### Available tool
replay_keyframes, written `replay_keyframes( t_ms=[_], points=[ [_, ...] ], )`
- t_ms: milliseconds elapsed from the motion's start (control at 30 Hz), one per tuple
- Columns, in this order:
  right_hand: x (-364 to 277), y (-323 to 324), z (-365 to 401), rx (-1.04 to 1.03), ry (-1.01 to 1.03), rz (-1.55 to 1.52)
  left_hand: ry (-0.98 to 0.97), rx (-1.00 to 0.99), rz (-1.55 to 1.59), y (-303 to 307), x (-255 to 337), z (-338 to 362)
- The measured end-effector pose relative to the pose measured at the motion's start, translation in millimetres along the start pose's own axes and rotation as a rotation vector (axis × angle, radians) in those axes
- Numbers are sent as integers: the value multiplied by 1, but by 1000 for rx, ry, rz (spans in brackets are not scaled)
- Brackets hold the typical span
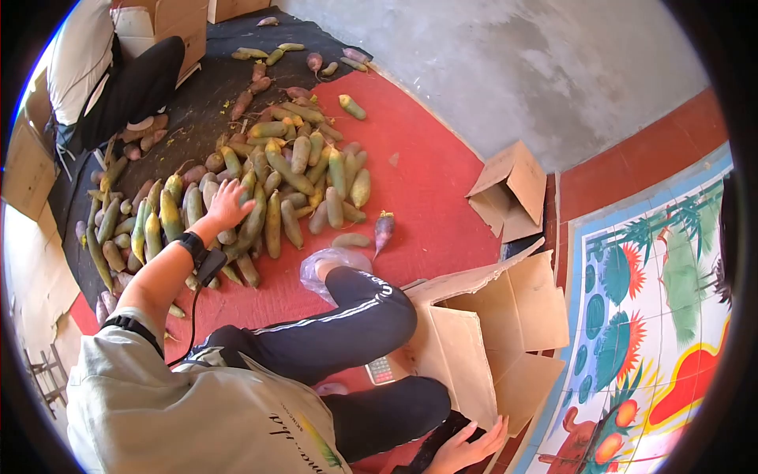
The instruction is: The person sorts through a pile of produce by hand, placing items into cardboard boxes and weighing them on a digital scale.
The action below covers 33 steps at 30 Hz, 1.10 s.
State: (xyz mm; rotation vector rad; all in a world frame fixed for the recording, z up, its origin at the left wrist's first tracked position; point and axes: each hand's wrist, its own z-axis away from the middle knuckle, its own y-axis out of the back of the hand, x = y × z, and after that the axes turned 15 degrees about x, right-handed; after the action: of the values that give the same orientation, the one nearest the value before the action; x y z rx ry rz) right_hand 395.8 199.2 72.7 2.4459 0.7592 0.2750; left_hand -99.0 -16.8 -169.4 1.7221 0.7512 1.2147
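Note:
My left hand (228, 207) reaches over a large heap of green radishes (288, 170), its fingers spread apart with no radish gripped. Whether the fingertips touch the radishes below cannot be made out. My right hand (469, 452) is low on the right, fingers stretched out beside the near edge of an open cardboard box (454, 347). The box stands by my knees with its flaps up. A purple radish (384, 230) and a greenish one (350, 240) lie apart from the heap, close to my foot.
Another person (87, 71) sits at the upper left beside cardboard boxes (162, 24). A smaller box (511, 192) stands near the painted tile wall (624, 332). A calculator (380, 370) lies between my legs. A plastic bag (316, 276) covers my foot on the red mat (430, 174).

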Motion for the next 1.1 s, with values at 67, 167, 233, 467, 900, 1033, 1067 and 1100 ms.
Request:
replay_keyframes(
  t_ms=[67,167,233,467,900,1033,1067,1100],
  points=[
    [4,-1,4,29,24,34,37,-77,-100,-3,-8,14],
    [2,-6,3,40,39,27,80,-206,-233,-14,-39,25],
    [0,-14,4,38,64,52,-123,-232,-384,-11,-48,35],
    [5,-32,-9,-2,96,116,-159,-245,-429,-12,-45,36],
    [14,-67,-47,-135,196,123,-233,-92,-386,-28,-58,43],
    [34,-64,-66,-187,164,28,-220,-117,-407,-27,-55,41],
    [38,-63,-71,-192,175,45,-216,-114,-400,-26,-53,41],
    [43,-61,-77,-195,168,60,-212,-113,-408,-25,-52,41]
  ],
)
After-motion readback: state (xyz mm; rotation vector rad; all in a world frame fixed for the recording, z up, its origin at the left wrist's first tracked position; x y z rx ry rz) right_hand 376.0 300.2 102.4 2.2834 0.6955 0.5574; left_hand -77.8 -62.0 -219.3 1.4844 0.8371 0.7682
